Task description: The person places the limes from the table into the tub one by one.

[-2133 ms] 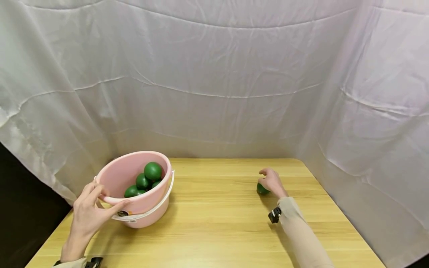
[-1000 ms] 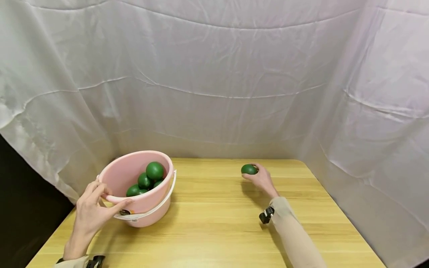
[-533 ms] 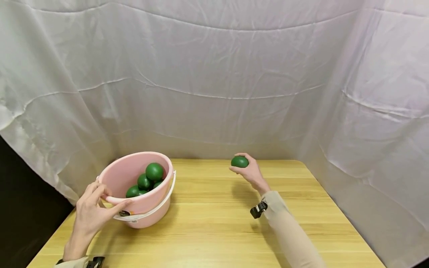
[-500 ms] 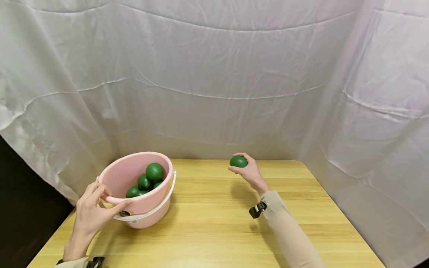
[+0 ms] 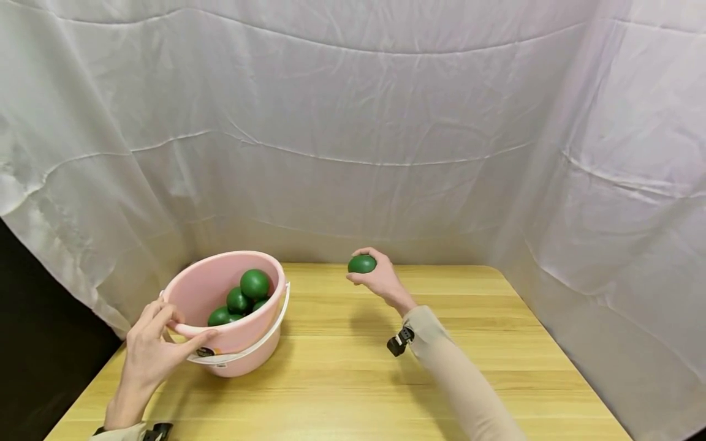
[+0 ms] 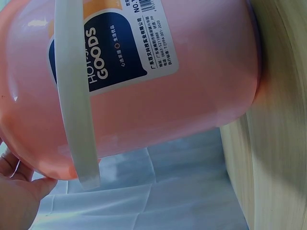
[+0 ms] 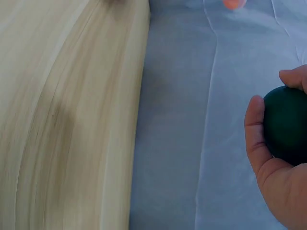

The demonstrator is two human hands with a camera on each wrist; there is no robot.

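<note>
A pink bucket (image 5: 187, 294) with a white handle (image 5: 278, 315) stands at the left of the table. Several dark green, smooth, rounded fruits (image 5: 238, 301) lie inside it. My left hand (image 5: 146, 352) grips the bucket's near left rim, thumb outside. In the left wrist view the bucket's wall (image 6: 182, 105) shows a printed label (image 6: 120, 52), and the thumb (image 6: 41, 188) is at the rim. My right hand (image 5: 383, 283) holds another dark green rounded fruit (image 5: 361, 264) between thumb and fingers, raised above the table. The right wrist view shows this fruit (image 7: 288, 127) in the curled fingers.
The wooden table (image 5: 342, 373) reaches to a pale hanging cloth (image 5: 364, 184) at the back and right. A dark area (image 5: 44, 343) lies past the table's left edge. Small black devices are on both wrists, such as the right wrist camera (image 5: 399, 341).
My right hand has taken hold of the green fruit at the table's right, lifted it and carried it left toward the bucket. My left hand has stayed on the rim.
</note>
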